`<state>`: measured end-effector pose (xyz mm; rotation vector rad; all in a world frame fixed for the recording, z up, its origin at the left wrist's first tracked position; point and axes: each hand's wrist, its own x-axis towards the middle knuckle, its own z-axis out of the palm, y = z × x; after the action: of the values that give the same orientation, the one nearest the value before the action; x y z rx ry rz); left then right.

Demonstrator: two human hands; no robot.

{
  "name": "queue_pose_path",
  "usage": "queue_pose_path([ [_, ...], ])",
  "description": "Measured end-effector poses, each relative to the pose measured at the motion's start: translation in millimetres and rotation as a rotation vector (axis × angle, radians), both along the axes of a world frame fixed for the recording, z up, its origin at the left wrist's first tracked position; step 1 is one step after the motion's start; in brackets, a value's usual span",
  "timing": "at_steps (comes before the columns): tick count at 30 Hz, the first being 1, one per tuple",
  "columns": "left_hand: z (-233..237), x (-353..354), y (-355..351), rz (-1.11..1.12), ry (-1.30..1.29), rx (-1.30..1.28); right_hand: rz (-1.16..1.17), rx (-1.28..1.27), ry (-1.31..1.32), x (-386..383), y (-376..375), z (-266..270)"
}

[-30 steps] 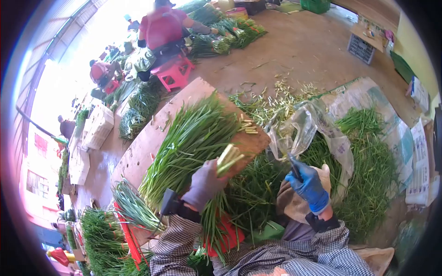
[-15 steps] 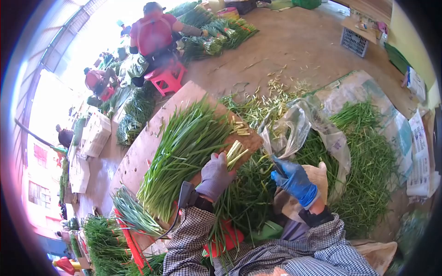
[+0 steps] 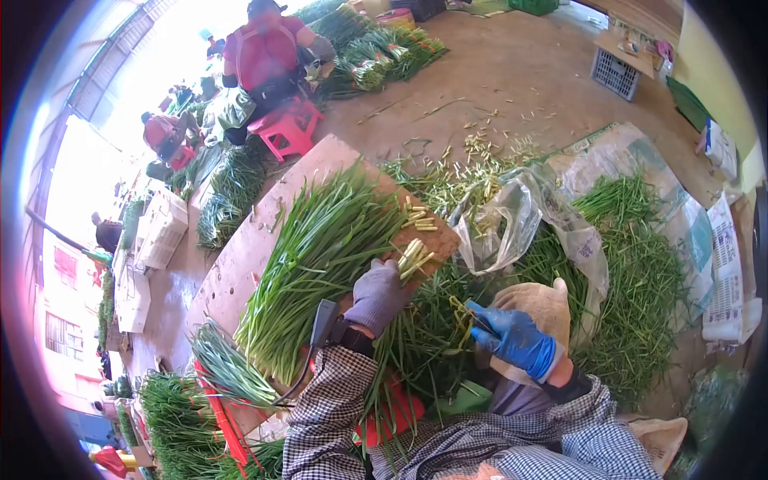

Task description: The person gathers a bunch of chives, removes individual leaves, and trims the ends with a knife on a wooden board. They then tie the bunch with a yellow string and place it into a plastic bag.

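Note:
My left hand [image 3: 379, 294], in a grey-purple glove, is closed round a small bundle of stalks [image 3: 414, 260] whose pale ends stick out past the fingers. It rests at the right edge of a wooden board [image 3: 240, 280]. A large heap of long green leafy stalks [image 3: 316, 256] lies across the board, with short cut pale pieces [image 3: 419, 214] at its corner. My right hand [image 3: 512, 339], in a blue glove, is closed round a dark-handled tool, with yellowish stalk scraps at its fingertips. The tool's blade is hard to make out.
Loose greens [image 3: 632, 304] lie on plastic sheeting at the right, beside a clear plastic bag [image 3: 512, 228]. Cut scraps [image 3: 488, 160] litter the floor. A person [image 3: 268, 52] sits by a pink stool [image 3: 288, 128] at the back. A grey crate [image 3: 616, 74] stands upper right.
My right hand has moved down slightly, and yellowish scraps now show at its fingertips. My left hand has shifted slightly with its bundle. The seated person's arm has drawn in.

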<state>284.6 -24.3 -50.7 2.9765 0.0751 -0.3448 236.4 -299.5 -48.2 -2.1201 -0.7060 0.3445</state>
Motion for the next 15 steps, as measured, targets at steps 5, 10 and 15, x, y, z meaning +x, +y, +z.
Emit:
queue_pose_path([
  [5,3,0,-6,-0.014,-0.006,0.021,0.000,0.015,-0.011,-1,-5,-4],
  [10,3,4,-11,-0.053,0.065,0.126,-0.045,0.015,-0.028,-4,-6,-6],
  [15,6,5,-16,-0.101,0.125,0.205,0.090,-0.013,0.181,8,-20,-11],
])
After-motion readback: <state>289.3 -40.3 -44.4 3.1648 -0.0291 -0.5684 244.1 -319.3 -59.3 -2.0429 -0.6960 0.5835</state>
